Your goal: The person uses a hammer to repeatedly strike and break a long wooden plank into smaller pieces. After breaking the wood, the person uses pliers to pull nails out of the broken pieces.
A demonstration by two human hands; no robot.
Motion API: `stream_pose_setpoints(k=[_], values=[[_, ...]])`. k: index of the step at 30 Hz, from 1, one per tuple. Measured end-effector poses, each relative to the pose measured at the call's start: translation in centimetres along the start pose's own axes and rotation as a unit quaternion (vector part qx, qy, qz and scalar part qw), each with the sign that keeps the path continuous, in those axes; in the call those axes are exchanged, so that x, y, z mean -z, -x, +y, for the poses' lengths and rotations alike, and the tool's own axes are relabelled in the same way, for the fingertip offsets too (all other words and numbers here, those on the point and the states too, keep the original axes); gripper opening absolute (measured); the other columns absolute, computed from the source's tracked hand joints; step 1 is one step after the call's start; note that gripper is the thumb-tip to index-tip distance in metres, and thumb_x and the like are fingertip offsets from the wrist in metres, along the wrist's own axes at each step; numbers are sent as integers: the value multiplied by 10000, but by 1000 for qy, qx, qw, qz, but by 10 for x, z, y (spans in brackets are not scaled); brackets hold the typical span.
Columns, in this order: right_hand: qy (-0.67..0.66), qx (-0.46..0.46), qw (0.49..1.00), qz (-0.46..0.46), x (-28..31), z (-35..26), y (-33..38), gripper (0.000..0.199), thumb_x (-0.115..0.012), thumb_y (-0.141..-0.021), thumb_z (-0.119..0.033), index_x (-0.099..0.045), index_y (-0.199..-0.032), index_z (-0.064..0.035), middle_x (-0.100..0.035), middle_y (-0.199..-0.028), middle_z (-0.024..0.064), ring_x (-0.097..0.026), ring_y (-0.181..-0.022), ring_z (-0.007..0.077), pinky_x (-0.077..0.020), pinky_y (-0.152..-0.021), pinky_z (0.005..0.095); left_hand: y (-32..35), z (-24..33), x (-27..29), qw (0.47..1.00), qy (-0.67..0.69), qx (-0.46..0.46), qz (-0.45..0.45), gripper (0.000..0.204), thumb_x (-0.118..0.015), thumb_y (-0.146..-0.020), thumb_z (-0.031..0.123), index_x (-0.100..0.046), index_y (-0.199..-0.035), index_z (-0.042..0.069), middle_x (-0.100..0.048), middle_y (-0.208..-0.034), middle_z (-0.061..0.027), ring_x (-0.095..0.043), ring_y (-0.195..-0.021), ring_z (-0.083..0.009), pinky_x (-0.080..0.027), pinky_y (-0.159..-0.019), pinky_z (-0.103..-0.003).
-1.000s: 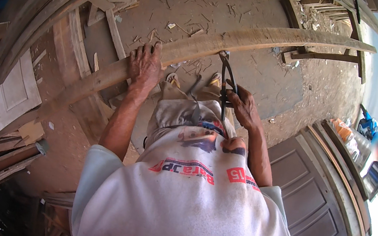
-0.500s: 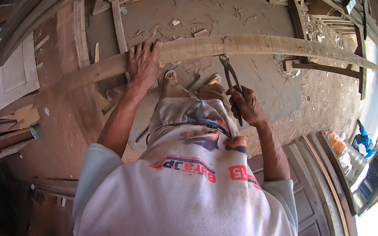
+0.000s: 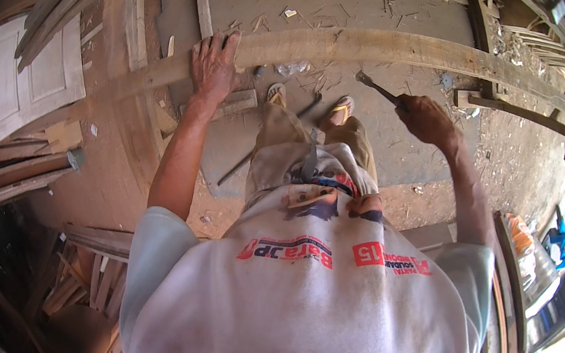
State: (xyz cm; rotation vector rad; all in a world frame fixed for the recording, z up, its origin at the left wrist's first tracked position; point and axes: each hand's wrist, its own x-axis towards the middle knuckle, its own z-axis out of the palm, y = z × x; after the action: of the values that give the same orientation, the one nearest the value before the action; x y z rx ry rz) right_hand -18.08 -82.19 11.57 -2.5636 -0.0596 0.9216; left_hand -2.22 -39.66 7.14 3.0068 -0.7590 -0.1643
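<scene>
A long wooden plank (image 3: 357, 45) stretches across in front of me from the left to the far right. My left hand (image 3: 212, 67) grips it left of centre, its fingers bent over the wood. My right hand (image 3: 427, 120) is closed around the handles of a pair of dark metal pincers (image 3: 379, 89). Their head points left, on the near side of the plank and apart from it. The jaws are seen edge-on, so I cannot tell whether they are apart.
Wooden supports (image 3: 519, 111) stand by the plank's right end. A pale panelled door (image 3: 17, 77) leans at the left. Stacked boards (image 3: 503, 313) are at the lower right. A dark rod (image 3: 237, 167) lies near my feet; wood scraps litter the floor.
My right hand has swung outward to the right and farther from my body. The pincers have turned from steeply slanted to nearly level. My left hand stays on the plank.
</scene>
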Motion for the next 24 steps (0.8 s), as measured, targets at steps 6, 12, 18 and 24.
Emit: stream_pose_setpoints(k=[6, 12, 18, 24], values=[[-373, 34, 926, 44, -73, -91, 2, 300, -596, -1021, -128, -645, -1283, 10, -741, -987, 151, -669, -876, 168, -562, -794, 366, 5, 0, -17, 998, -4, 12, 55, 839, -921, -687, 194, -522, -1425, 206, -575, -1303, -101, -565, -1257, -357, -403, -1089, -547], [-422, 4, 900, 105, -129, -179, -24, 382, -577, -992, -157, -602, -1324, 31, -723, -1030, 259, -722, -942, 355, -544, -873, 439, 7, -20, 8, 984, 157, -85, 8, 1041, -948, -658, 284, -429, -1560, 271, -479, -1483, -131, -430, -1413, -369, -323, -1176, -553], [-442, -21, 881, 169, -157, -221, -39, 391, -537, -1003, -216, -624, -1311, 10, -712, -957, 181, -685, -892, 297, -530, -861, 409, 27, -93, 21, 995, 85, -57, -4, 1082, -944, -674, 321, -385, -1600, 315, -456, -1528, -94, -391, -1450, -356, -288, -1203, -574], [-447, -69, 874, 176, -148, -255, -43, 384, -529, -950, -168, -633, -1259, 36, -732, -1025, 242, -720, -977, 363, -537, -903, 440, 36, -116, 8, 994, 104, -42, -10, 1020, -927, -709, 346, -410, -1586, 292, -520, -1464, -76, -468, -1378, -322, -313, -1169, -558]])
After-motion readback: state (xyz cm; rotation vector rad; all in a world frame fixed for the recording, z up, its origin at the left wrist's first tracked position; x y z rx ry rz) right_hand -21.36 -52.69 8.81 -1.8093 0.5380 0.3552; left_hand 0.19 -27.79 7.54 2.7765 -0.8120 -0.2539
